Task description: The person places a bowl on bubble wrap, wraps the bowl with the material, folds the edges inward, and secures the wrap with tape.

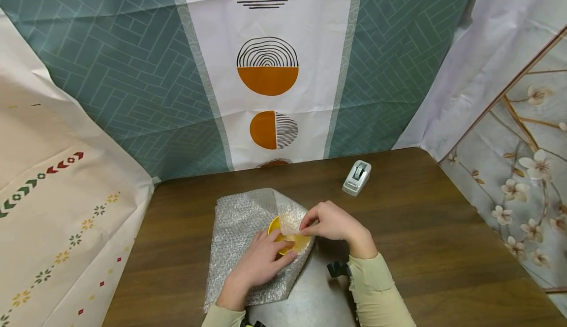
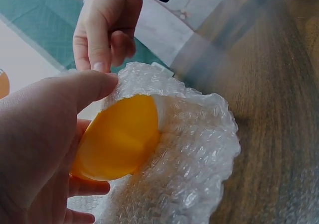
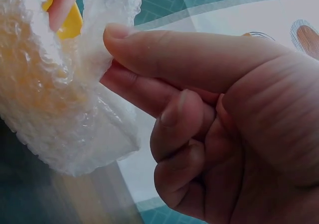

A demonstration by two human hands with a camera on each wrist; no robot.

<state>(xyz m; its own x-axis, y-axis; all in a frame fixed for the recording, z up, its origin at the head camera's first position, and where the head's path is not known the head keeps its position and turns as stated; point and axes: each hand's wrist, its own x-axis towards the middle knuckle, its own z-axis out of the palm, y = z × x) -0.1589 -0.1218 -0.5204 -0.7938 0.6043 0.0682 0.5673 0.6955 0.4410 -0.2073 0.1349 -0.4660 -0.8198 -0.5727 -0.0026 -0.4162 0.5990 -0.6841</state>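
head: above, facing forward-down, farthest | left wrist, right wrist: close, facing shared bubble wrap (image 2: 187, 149)

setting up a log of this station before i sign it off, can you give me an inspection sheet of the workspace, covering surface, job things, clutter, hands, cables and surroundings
Surface: brown wood-look table.
Job's things: bubble wrap spread on the table, its edge folded over part of a yellow bowl.
Clutter: tape dispenser, toward the back, right of the wrap.
Left hand: at the bowl, fingers touching it.
Right hand: pinches the folded edge of the wrap.
Cables: nothing seen.
Surroundings: teal-and-white hanging behind, cream hanging at left, floral hanging at right.
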